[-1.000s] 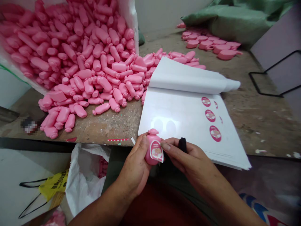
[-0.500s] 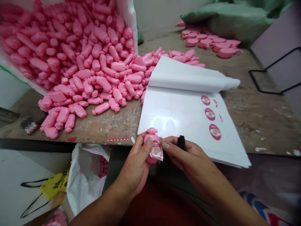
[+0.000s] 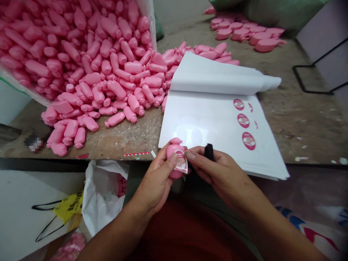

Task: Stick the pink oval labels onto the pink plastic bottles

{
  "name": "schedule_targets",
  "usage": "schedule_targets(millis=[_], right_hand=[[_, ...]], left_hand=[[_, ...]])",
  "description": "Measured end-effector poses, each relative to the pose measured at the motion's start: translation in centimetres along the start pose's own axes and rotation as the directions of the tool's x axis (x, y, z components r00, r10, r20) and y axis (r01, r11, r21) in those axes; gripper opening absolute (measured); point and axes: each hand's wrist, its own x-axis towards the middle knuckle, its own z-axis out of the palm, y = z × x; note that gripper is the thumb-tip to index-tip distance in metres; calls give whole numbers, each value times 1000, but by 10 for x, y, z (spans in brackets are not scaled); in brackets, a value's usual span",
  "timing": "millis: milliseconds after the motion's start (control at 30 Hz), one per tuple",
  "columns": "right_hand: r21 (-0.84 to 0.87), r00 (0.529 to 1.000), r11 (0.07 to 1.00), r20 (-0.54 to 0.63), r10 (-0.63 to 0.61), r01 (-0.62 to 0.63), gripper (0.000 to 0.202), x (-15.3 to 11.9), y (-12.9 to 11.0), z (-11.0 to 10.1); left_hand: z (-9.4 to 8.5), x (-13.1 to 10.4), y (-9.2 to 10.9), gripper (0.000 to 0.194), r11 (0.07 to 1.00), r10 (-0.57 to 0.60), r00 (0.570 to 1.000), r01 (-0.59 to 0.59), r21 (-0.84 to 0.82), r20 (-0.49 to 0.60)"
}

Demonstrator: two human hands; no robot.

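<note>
A small pink plastic bottle (image 3: pixel 172 148) with a round cap stands nearly upright in my left hand (image 3: pixel 154 177), whose thumb presses its front. On that front is a pink and white sticker (image 3: pixel 181 162) reading "BABY", its lower right corner standing off the surface. My right hand (image 3: pixel 214 166) is closed, with thumb and index fingertip at the sticker's right edge. A black tool (image 3: pixel 209 151) sticks up between its fingers; the rest of it is mostly hidden, so its kind is unclear. Just behind lies a stack of sticker sheets (image 3: pixel 206 127), several pink stickers left on top.
Many pink bottles (image 3: pixel 116 88) spill from a white foam box (image 3: pixel 152 25) onto the worn table (image 3: pixel 307 127). Flat pink pieces (image 3: pixel 261 38) lie at the back right near green cloth (image 3: pixel 277 16). A black wire frame (image 3: pixel 301 81) stands right. Below hangs a white sack (image 3: pixel 100 203).
The view has tilted, so the table and both hands appear higher. The sticker's lower part lies a little closer to the bottle. Both hands keep their hold.
</note>
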Motion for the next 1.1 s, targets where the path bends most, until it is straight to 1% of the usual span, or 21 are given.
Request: schedule_targets(millis=[133, 233, 467, 567, 700, 833, 967, 1100], right_hand=[[31, 1000, 999, 19, -17, 17, 34, 0, -1, 0], [40, 999, 999, 23, -31, 30, 31, 0, 0, 0], [6, 999, 1000, 13, -30, 30, 33, -2, -1, 0], [-33, 999, 999, 10, -35, 35, 34, -2, 0, -1], [-48, 997, 997, 29, -66, 67, 32, -1, 2, -1], [-65, 995, 993, 20, -99, 100, 27, -1, 4, -1], [-94, 993, 988, 31, -117, 120, 27, -2, 4, -2], [-146, 985, 974, 36, -169, 172, 26, -5, 4, -2]], left_hand=[[-1, -1, 1, 38, 1000, -12, 999, 11, 29, 30], [-2, -2, 2, 43, 998, -14, 999, 11, 55, 48], [-4, -5, 2, 52, 998, -40, 997, 37, 46, 61], [-7, -5, 2, 57, 998, -55, 995, 51, 40, 84], [-9, -4, 2, 64, 996, -81, 991, 77, 41, 107], [-7, -5, 3, 67, 997, -79, 988, 76, 28, 136], [-4, -6, 3, 68, 998, -69, 988, 68, 14, 137], [-4, -6, 5, 73, 997, -75, 989, 74, 11, 129]])
